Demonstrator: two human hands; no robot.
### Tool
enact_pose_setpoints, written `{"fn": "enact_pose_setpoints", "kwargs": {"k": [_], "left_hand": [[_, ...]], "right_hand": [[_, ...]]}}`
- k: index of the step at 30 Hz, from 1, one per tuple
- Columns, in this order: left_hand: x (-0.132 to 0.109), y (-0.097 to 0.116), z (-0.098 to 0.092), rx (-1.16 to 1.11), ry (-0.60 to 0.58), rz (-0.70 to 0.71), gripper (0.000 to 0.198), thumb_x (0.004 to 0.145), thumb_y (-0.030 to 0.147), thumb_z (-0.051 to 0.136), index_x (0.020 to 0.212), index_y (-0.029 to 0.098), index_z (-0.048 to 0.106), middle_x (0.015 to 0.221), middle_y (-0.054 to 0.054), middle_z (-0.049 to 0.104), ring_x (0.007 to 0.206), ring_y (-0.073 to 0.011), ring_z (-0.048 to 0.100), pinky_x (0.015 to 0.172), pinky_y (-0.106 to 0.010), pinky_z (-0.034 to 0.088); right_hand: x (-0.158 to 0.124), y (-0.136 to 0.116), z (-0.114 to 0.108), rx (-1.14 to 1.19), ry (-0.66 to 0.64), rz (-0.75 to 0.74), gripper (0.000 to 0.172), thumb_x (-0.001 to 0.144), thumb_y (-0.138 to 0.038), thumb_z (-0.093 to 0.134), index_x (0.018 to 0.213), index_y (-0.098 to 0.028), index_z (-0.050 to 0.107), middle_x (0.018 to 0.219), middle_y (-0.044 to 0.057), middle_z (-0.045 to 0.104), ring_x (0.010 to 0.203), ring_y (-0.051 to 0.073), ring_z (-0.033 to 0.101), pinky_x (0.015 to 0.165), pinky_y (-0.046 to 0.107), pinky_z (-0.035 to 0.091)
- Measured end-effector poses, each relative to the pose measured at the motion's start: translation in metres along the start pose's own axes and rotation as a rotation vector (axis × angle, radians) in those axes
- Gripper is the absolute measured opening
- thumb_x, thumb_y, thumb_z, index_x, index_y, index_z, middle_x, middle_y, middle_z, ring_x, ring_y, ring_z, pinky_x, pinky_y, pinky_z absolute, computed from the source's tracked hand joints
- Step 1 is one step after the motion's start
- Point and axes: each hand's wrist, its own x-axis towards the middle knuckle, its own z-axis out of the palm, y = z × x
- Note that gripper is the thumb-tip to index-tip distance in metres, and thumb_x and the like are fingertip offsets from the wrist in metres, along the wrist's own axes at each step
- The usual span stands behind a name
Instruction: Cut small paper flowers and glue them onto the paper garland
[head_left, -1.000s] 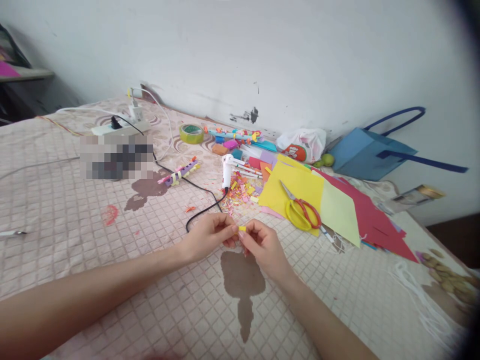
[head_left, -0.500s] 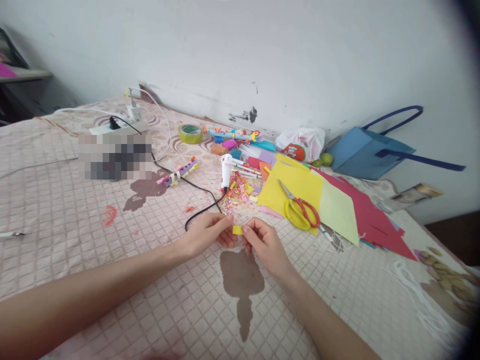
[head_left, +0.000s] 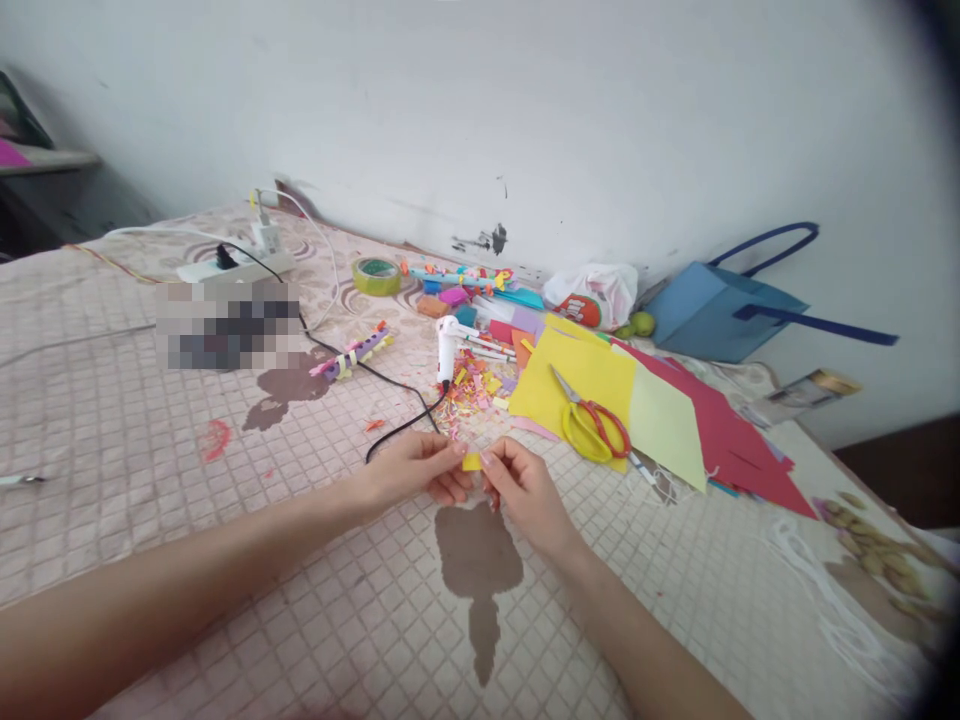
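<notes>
A small strip of yellow paper [head_left: 471,462] is stretched between my two hands above the table. My left hand [head_left: 424,468] pinches its left end between thumb and fingers. At the other end, my right hand [head_left: 517,478] is closed on the strip with thumb and forefinger. Just beyond the hands lies a white glue gun [head_left: 447,350] with a black cord, beside a pile of coloured paper scraps [head_left: 480,388]. Scissors with yellow and red handles [head_left: 596,425] rest on a yellow paper sheet [head_left: 544,385] to the right.
A purple decorated stick [head_left: 356,355], a tape roll [head_left: 376,277] and a power strip [head_left: 232,267] are at the left. Red sheets [head_left: 731,425], a blue bag [head_left: 724,310] and a white plastic bag [head_left: 592,292] stand toward the wall. White string [head_left: 825,600] lies at the right.
The view has shifted slightly. Both hands still hold the yellow strip, and slightly less of it shows between the fingers.
</notes>
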Motion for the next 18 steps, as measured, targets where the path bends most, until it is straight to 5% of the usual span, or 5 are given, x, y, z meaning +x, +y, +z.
{"fn": "enact_pose_setpoints", "kwargs": {"k": [8,18], "left_hand": [[-0.0027,0.0000,-0.0021,0.104,-0.061,0.052,0.033,0.074,0.043,0.063,0.075,0.010,0.059,0.069,-0.003,0.066,0.058,-0.0095,0.060,0.059,-0.022,0.049],[-0.0008,0.0006,-0.0035,0.274,0.073,0.128,0.037,0.075,0.048,0.058,0.069,0.012,0.055,0.058,-0.001,0.061,0.053,-0.0103,0.057,0.055,-0.022,0.047]], "right_hand": [[-0.0002,-0.0019,0.0000,0.015,-0.051,0.003,0.027,0.086,-0.038,0.049,0.069,-0.018,0.046,0.057,-0.006,0.047,0.044,0.007,0.042,0.042,0.019,0.035],[0.0010,0.0033,0.0000,0.088,-0.160,0.044,0.027,0.085,-0.043,0.051,0.074,-0.017,0.050,0.060,-0.004,0.051,0.046,0.008,0.046,0.045,0.020,0.039]]}}
